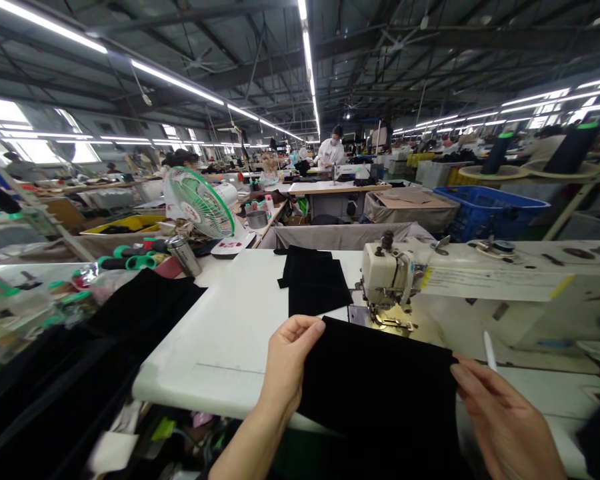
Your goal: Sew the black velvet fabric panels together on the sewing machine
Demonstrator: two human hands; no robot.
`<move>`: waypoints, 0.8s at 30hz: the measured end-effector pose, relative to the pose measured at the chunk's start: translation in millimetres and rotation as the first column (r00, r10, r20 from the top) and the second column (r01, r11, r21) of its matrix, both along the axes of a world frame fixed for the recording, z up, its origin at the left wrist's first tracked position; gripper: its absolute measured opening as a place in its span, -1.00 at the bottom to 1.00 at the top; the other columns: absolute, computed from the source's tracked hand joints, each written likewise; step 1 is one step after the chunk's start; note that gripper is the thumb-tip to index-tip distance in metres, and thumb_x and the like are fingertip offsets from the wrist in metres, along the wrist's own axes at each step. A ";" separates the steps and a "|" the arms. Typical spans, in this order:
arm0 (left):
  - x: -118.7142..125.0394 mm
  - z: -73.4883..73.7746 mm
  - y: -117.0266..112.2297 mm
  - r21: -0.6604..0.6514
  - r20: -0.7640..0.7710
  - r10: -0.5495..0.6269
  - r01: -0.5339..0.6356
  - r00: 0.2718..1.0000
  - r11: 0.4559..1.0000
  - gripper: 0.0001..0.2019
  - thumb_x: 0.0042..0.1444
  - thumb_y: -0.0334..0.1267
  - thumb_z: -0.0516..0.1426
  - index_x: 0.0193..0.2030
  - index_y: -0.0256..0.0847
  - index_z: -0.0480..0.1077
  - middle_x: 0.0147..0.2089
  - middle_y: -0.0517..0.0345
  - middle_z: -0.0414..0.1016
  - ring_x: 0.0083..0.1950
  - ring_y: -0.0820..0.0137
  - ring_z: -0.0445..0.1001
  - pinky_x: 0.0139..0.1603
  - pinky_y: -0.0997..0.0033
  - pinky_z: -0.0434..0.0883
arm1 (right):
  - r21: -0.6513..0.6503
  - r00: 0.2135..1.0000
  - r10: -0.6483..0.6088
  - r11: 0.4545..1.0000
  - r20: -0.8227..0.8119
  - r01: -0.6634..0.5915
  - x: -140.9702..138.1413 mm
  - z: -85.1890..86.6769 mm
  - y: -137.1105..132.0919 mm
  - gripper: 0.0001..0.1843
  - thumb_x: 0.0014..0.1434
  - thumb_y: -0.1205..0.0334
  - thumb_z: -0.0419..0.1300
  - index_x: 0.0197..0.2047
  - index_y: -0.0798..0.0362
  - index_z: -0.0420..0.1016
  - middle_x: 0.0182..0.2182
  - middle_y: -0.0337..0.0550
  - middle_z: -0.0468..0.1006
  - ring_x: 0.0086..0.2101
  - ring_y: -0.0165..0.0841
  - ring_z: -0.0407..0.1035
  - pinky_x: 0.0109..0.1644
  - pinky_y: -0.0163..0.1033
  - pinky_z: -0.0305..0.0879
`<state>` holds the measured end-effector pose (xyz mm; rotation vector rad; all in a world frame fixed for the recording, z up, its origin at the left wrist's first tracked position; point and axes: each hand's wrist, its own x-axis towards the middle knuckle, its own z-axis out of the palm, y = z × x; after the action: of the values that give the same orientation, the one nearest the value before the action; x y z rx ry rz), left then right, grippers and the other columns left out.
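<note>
A piece of black fabric (380, 380) is stretched between my two hands, in front of the sewing machine (390, 273). My left hand (291, 353) pinches its upper left corner between thumb and fingers. At the upper right corner my right hand (500, 407) grips the cloth the same way. The fabric's top edge runs just below the needle area and the brass-coloured plate (393, 320); its lower part hangs past the table's front edge. More black fabric pieces (315, 280) lie on the white table (215, 327), left of the machine head.
Black cloth (95, 353) drapes along the table's left side. Beyond it stand thread spools (135, 257), a steel flask (184, 255) and a green-rimmed fan (200, 200). A blue basket (490, 210) is behind the machine. A co-worker (331, 152) is farther back.
</note>
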<state>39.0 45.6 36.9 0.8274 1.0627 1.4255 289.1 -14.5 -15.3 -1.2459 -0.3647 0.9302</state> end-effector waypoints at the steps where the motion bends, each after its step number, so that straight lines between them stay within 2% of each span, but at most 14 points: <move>1: -0.2 0.3 0.0 0.000 -0.007 0.001 -0.001 1.000 1.000 -0.73 -0.20 -0.15 0.47 -0.44 -0.24 0.56 -0.49 0.22 0.54 -0.49 0.54 0.41 -0.41 0.58 0.36 | 0.003 1.000 0.001 1.000 0.003 -0.001 0.3 -0.6 0.0 -0.45 -0.49 -0.02 0.63 -0.35 -0.02 0.71 -0.24 -0.17 0.70 -0.13 -0.28 0.56 -0.18 -0.58 0.46; 4: -1.0 -0.2 0.2 -0.007 -0.030 0.003 -0.004 1.000 1.000 -0.72 -0.19 -0.13 0.46 -0.44 -0.25 0.55 -0.50 0.22 0.53 -0.49 0.54 0.39 -0.42 0.59 0.35 | 0.032 0.999 0.001 0.999 0.042 -0.002 0.6 -4.5 1.1 -0.48 -0.43 -0.01 0.61 -0.33 -0.01 0.71 -0.24 -0.14 0.69 -0.15 -0.25 0.56 -0.18 -0.48 0.51; 7: -1.4 -1.4 0.1 0.002 -0.061 0.024 -0.024 0.998 1.000 -0.69 -0.20 -0.10 0.46 -0.44 -0.26 0.53 -0.48 0.21 0.54 -0.45 0.54 0.41 -0.39 0.61 0.36 | 0.084 0.987 -0.014 0.997 0.161 0.000 -1.4 -6.1 2.4 -0.56 -0.30 0.00 0.58 -0.33 0.02 0.70 -0.25 -0.11 0.69 -0.18 -0.21 0.55 -0.09 -0.29 0.53; 11: -3.3 0.5 2.3 0.027 -0.053 0.121 -0.119 0.991 0.992 -0.65 -0.33 -0.18 0.50 -0.43 -0.24 0.50 -0.45 0.25 0.54 -0.38 0.53 0.45 -0.32 0.65 0.39 | 0.148 0.955 0.012 0.987 0.295 -0.058 -6.8 3.1 4.2 -0.66 -0.12 -0.01 0.51 -0.34 0.03 0.67 -0.28 -0.10 0.68 -0.23 -0.20 0.54 -0.03 -0.14 0.48; 15: -5.4 6.6 3.8 -0.027 -0.024 0.169 -0.170 0.985 0.985 -0.59 -0.49 -0.29 0.51 -0.46 -0.22 0.48 -0.45 0.27 0.55 -0.36 0.55 0.47 -0.28 0.70 0.41 | 0.198 0.951 0.053 0.973 0.305 -0.118 -12.4 14.8 5.3 -0.70 -0.03 -0.03 0.46 -0.36 0.02 0.64 -0.35 -0.14 0.66 -0.29 -0.25 0.53 -0.12 -0.18 0.48; 19: -4.4 7.5 -0.1 -0.050 -0.035 0.179 -0.181 0.983 0.982 -0.59 -0.53 -0.30 0.50 -0.48 -0.20 0.46 -0.45 0.29 0.54 -0.35 0.53 0.48 -0.28 0.69 0.43 | 0.234 0.954 0.070 0.962 0.291 -0.142 -14.9 15.8 7.3 -0.71 0.01 -0.02 0.45 -0.36 0.02 0.61 -0.39 -0.19 0.62 -0.32 -0.31 0.49 -0.17 -0.24 0.45; 22: -6.0 6.3 0.2 0.005 -0.095 0.177 -0.177 0.980 0.984 -0.60 -0.46 -0.26 0.49 -0.46 -0.18 0.43 -0.41 0.29 0.54 -0.31 0.51 0.48 -0.24 0.66 0.43 | 0.236 0.947 0.061 0.962 0.316 -0.141 -12.5 14.6 9.6 -0.69 0.01 0.00 0.45 -0.39 0.04 0.54 -0.43 -0.21 0.56 -0.36 -0.34 0.44 -0.21 -0.27 0.42; 24: -11.0 13.1 4.9 0.104 -0.181 0.172 -0.155 0.968 0.982 -0.62 -0.36 -0.22 0.48 -0.44 -0.17 0.42 -0.39 0.29 0.54 -0.28 0.48 0.48 -0.21 0.63 0.42 | 0.228 0.933 0.087 0.958 0.349 -0.175 -10.6 16.5 6.5 -0.71 0.04 0.04 0.43 -0.35 0.02 0.49 -0.42 -0.24 0.53 -0.36 -0.35 0.43 -0.21 -0.29 0.41</move>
<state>28.0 50.5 50.0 0.9733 1.2420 1.5657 278.5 -8.0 1.3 -1.1483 -0.8240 0.7526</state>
